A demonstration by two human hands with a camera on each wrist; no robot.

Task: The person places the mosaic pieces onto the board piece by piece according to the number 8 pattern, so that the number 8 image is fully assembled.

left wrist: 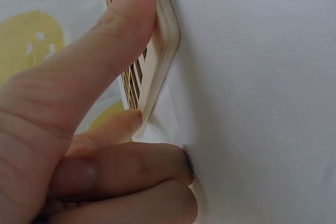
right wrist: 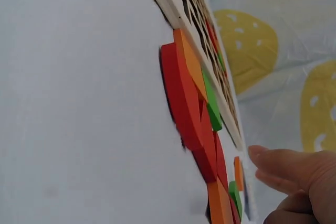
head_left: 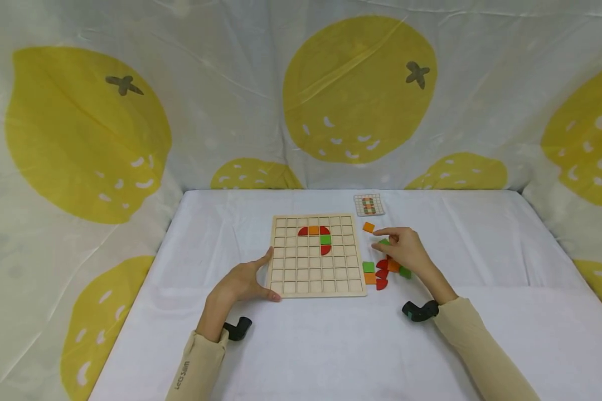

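Note:
A wooden grid board (head_left: 296,274) lies on the table. Set in its cells are an orange square (head_left: 314,230), a green square (head_left: 325,239) and several red quarter-round pieces (head_left: 326,250). My left hand (head_left: 241,281) rests at the board's near left corner, thumb and index finger spread along it; its other fingers are curled underneath in the left wrist view. My right hand (head_left: 403,248) hovers right of the board, index finger and thumb extended and apart. Its index fingertip comes close to a loose orange square (head_left: 368,227). A green piece (head_left: 384,241) shows between finger and thumb.
Loose pieces lie against the board's right side: a green square (head_left: 368,267), an orange square (head_left: 370,278), red quarter-rounds (head_left: 382,284) and others partly under the right hand. A small pattern card (head_left: 369,205) lies behind them. A lemon-print cloth (head_left: 231,111) hangs behind the table.

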